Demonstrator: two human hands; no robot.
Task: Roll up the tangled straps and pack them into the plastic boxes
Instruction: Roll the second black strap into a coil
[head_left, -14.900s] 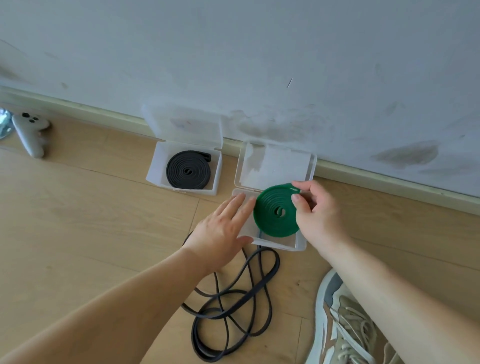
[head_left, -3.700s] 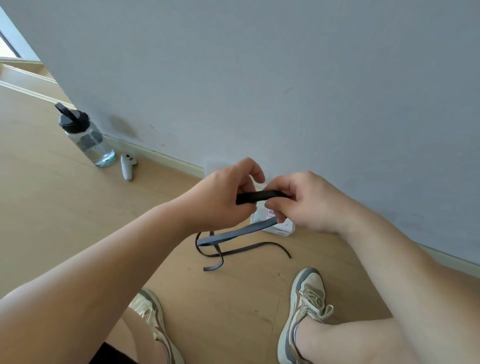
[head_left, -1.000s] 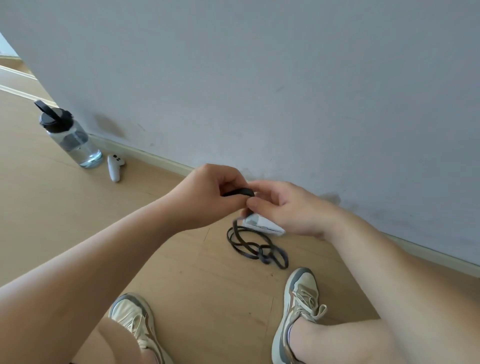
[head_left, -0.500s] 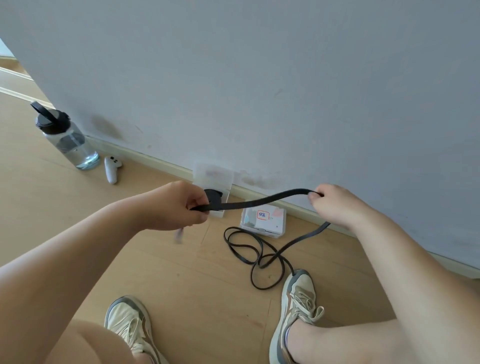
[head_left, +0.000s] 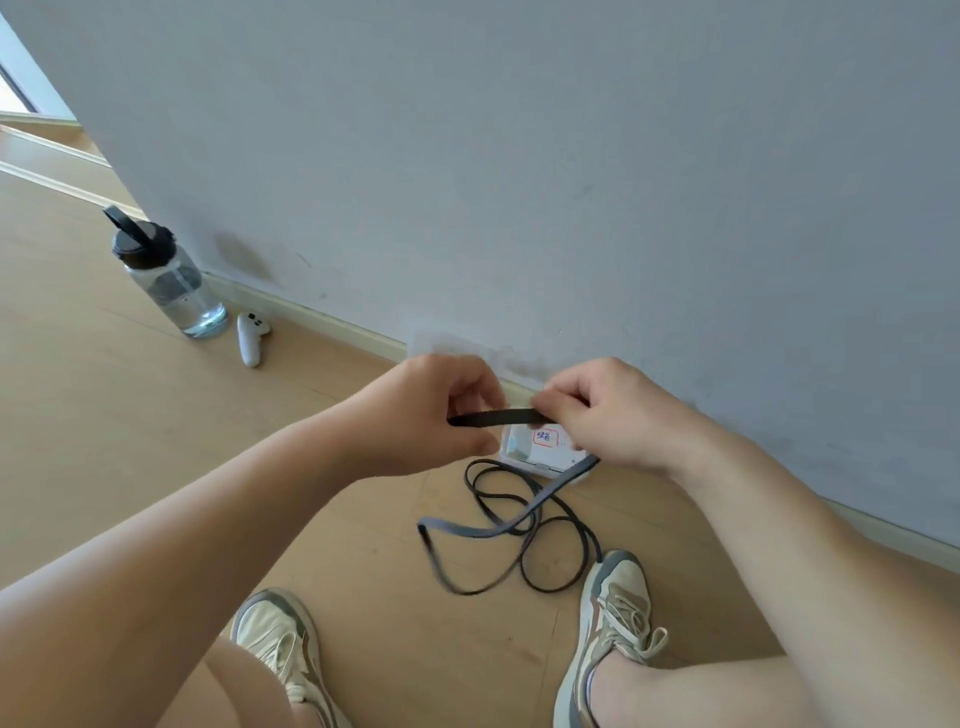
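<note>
1. While most of the black strap lies in crossed loops on the floor, risk of a snag or knot if pulled faster than the loops open.
2. Risk also of a loose, uneven start to the roll, should the short span between the hands go slack.
3. Stretched between left hand and right hand, both pinched closed on the strap, above the floor; tail hanging from under the right hand.
4. Closed plastic box just behind the loops, near the wall edge of the floor; right shoe touching or nearly touching the outer loop, so possible catching there.
</note>
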